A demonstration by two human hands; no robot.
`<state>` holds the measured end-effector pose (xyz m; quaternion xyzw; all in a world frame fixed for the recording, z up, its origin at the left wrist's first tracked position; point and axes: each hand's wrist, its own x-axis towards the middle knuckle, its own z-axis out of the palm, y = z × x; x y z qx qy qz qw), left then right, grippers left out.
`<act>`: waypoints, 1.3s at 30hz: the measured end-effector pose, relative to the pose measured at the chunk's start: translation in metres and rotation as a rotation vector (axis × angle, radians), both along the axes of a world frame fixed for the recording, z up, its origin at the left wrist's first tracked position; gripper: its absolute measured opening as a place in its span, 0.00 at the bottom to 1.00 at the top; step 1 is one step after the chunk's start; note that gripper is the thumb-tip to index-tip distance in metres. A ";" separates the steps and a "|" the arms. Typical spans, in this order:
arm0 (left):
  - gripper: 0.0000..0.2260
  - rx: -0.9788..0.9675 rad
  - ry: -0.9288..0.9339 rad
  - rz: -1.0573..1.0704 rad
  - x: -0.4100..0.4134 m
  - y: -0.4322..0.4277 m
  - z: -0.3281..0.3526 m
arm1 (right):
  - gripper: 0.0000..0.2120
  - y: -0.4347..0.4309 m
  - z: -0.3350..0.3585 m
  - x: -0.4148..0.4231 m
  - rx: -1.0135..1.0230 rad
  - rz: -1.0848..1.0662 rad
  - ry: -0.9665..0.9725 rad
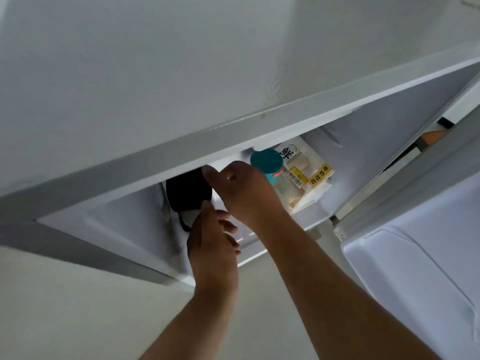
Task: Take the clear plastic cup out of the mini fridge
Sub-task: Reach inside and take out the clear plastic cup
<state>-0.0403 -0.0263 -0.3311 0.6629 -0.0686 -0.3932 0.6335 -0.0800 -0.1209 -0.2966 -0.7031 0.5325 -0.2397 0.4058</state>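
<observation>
Fingers (207, 206) of both hands touch dark-lidded cup (188, 192) (in fridge).

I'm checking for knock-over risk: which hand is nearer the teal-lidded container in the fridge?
Right. The right hand sits immediately left of the teal-lidded container, overlapping its edge in view; the left hand is lower and farther left.

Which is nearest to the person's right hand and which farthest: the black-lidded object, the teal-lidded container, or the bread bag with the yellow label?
From the right hand, in the head view:
1. Black-lidded object, touching its fingertips on the left.
2. Teal-lidded container, just behind the hand to the right; whether it touches is unclear.
3. Bread bag, farther right, beyond the container.
</observation>
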 end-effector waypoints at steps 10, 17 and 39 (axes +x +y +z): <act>0.23 0.079 0.042 -0.101 0.007 -0.022 0.021 | 0.13 -0.023 0.012 0.002 0.298 0.150 -0.012; 0.23 -0.002 -0.014 -0.153 -0.007 -0.021 0.022 | 0.12 -0.018 0.016 -0.019 0.323 0.086 -0.127; 0.17 0.310 0.049 -0.471 -0.019 -0.052 -0.052 | 0.12 -0.038 -0.036 -0.035 -0.018 0.137 0.725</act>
